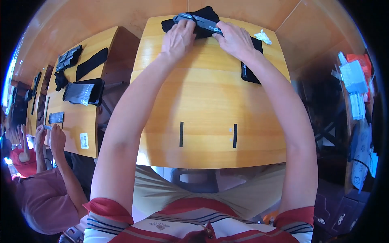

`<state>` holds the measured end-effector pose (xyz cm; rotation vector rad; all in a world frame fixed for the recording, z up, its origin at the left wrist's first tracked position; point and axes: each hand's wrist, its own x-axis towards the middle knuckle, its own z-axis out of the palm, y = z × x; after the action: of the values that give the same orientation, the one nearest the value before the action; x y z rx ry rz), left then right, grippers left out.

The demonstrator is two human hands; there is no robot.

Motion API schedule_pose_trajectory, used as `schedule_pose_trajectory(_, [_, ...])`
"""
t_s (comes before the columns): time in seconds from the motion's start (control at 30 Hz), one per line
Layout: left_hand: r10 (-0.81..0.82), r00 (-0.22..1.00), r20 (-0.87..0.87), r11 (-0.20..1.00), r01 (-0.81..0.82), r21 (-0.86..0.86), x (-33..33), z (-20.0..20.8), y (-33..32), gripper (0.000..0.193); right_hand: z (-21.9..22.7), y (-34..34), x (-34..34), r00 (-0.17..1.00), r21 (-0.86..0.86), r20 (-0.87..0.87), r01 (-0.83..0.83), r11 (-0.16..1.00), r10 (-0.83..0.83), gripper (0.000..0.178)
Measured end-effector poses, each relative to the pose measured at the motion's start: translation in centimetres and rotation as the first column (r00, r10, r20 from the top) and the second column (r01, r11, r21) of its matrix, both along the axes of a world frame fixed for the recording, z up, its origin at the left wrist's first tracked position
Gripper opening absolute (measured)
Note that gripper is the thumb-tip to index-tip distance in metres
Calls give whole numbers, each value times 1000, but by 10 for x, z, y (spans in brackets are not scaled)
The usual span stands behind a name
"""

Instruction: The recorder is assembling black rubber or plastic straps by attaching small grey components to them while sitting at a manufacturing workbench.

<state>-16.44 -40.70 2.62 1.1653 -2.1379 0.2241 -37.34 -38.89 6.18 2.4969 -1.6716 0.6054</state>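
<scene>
So the wooden desk [202, 93] has loads of room between the forearms, black cloth bundle [208, 15] is right up at the far edge, black case [250, 73] near the right one. Left hand [179, 39] has fingers bent at the grey strip [200, 22] on the bundle, tips hidden, can't tell how tight; right hand [236, 39] pinches its right end
</scene>
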Motion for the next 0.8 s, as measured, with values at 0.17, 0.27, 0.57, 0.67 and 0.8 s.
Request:
schedule_pose_trajectory(0.17, [99,993,57,994,-101,34,-10,-9,-11,36,-2,-15,-26,994,-58,106,26,998,-20,22])
schedule_pose_trajectory(0.27, [131,991,37,987,-134,83,-15,-2,-10,51,-8,-20,-30,994,-35,103,25,999,-21,24])
schedule_pose_trajectory(0.57, [163,971,177,970,-191,153,-9,20,-30,68,-11,-22,-69,986,-58,150,86,995,-76,21])
schedule_pose_trajectory(0.67, [90,957,276,946,-169,275,-6,26,-38,66,-9,-14,-74,987,-74,154,58,996,-46,21])
schedule_pose_trajectory(0.8, [92,953,288,917,-193,348,-7,28,-41,67,-9,-3,-76,979,102,194,48,994,-67,24])
